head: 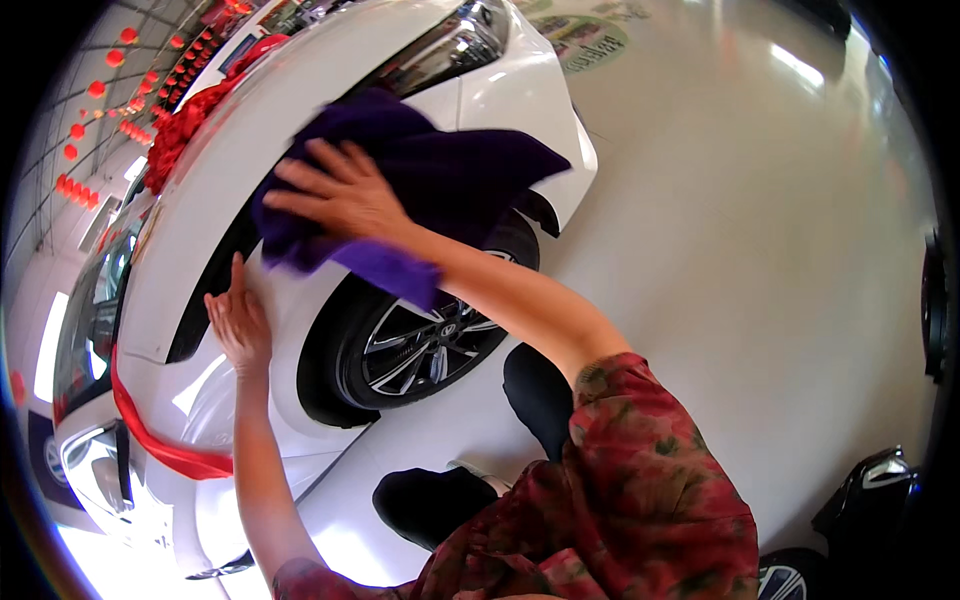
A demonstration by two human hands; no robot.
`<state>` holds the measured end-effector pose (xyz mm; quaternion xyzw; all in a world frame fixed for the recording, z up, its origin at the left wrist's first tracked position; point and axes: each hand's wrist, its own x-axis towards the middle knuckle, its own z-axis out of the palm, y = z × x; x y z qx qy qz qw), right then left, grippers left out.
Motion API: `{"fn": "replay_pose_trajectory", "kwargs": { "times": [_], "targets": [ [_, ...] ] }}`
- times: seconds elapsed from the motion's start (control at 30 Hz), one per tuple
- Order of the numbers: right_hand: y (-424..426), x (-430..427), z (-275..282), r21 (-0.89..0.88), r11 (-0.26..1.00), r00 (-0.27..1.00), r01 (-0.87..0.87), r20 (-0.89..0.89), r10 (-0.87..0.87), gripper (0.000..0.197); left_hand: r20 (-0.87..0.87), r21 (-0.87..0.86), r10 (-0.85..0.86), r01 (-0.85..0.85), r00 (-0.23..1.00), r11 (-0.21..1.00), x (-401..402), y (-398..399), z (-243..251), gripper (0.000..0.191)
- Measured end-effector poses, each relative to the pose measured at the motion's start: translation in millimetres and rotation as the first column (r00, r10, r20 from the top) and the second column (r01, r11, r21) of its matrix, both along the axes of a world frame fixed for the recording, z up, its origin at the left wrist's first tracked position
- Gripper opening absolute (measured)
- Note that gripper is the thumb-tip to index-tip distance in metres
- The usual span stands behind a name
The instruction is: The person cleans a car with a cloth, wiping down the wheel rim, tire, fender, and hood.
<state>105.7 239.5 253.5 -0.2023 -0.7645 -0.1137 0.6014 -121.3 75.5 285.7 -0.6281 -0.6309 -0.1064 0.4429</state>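
Note:
My right hand [349, 195] lies flat with fingers spread on a dark purple cloth [457, 169], at the front fender of a white car. Blur softens the hand and the cloth's near edge, and a lighter purple flap shows under my wrist. The cloth covers part of the fender and the top of the wheel arch. My left hand [238, 322] holds nothing. Its index finger is stretched out beside the dark strip [214, 296] between the hood [225, 165] and the fender [289, 300]; its other fingers are partly curled.
Below the cloth is the front wheel [439, 337]; ahead of it sits the headlight [457, 45]. A red ribbon [169, 454] runs along the car's side, and gathered red fabric [187, 127] lies across the hood. Part of a dark vehicle [862, 502] stands at lower right.

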Motion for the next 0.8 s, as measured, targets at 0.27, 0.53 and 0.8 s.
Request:
{"fn": "replay_pose_trajectory", "kwargs": {
  "times": [0.27, 0.53, 0.8],
  "targets": [
    [121.7, 72.2, -55.7, -0.201, 0.978, 0.944, 0.054, -0.308, -0.116, 0.065, 0.044, -0.078, -0.056, 0.059, 0.997, 0.995, -5.5, -1.1, -0.7, 0.052],
    [312.5, 141.8, -242.3, -0.575, 0.578, 0.598, 0.579, -0.182, -0.781, 0.073, 0.022, -0.065, -0.098, 0.099, 0.995, 0.993, 6.1, 3.0, -0.5, 0.053],
    [206.3, 99.6, -188.3, -0.651, 0.743, 0.581, -0.157, -0.669, -0.463, 0.046, -0.005, -0.058, -0.013, 0.012, 1.0, 0.998, 6.1, -1.3, -0.5, 0.052]
  ]
}}
